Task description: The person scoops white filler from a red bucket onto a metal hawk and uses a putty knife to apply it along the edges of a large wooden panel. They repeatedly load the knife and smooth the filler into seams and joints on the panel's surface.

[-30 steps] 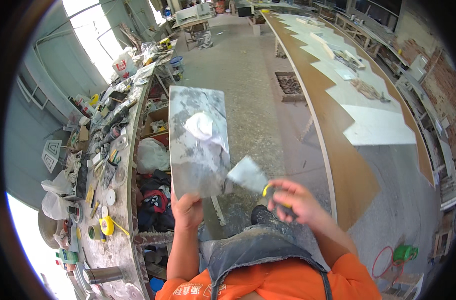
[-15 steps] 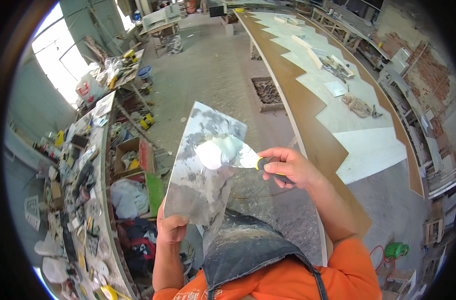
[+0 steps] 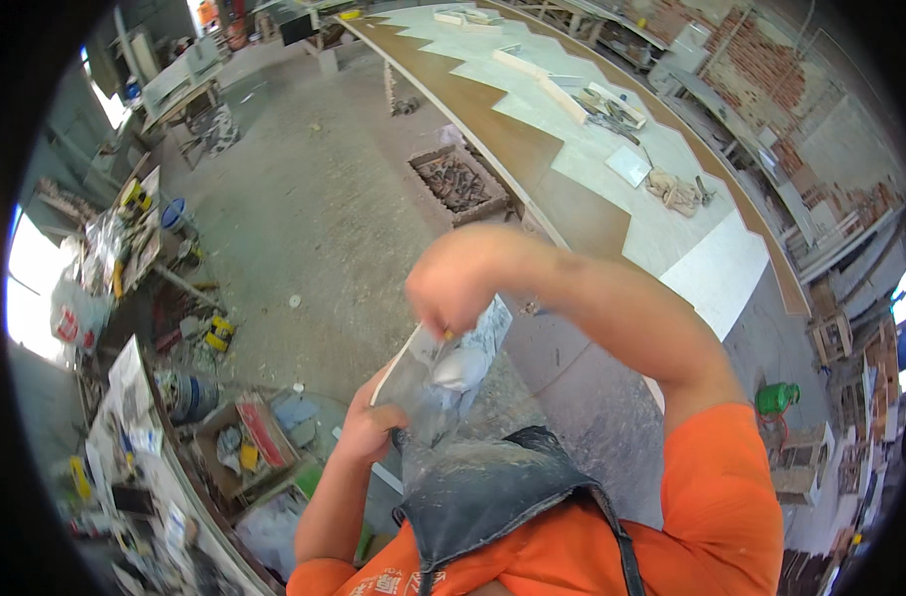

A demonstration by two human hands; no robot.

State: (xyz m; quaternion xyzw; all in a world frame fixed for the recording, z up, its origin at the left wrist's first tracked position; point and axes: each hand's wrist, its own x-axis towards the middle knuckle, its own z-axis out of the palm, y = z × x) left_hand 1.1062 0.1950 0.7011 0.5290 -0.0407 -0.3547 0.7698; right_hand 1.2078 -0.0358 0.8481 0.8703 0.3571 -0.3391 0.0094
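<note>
My left hand is closed round the edge of a flat grey, smeared board, held tilted in front of my dark apron. A lump of white putty sits on the board's face. My right hand, blurred by motion, arches over the board's far edge with its fingers pointing down. It grips a putty knife; only a bit of yellow near its handle shows below the fingers, and the blade cannot be made out.
A long table bearing a white zigzag-edged panel runs along the right. A shallow tray of dark pieces lies on the floor beside it. Cluttered benches and an open cardboard box stand left. A green gas cylinder is at right.
My right hand has swung left and up over the board with the putty knife, wrist bent down. The board is tilted more edge-on. The whole view has shifted, surroundings sliding left.
</note>
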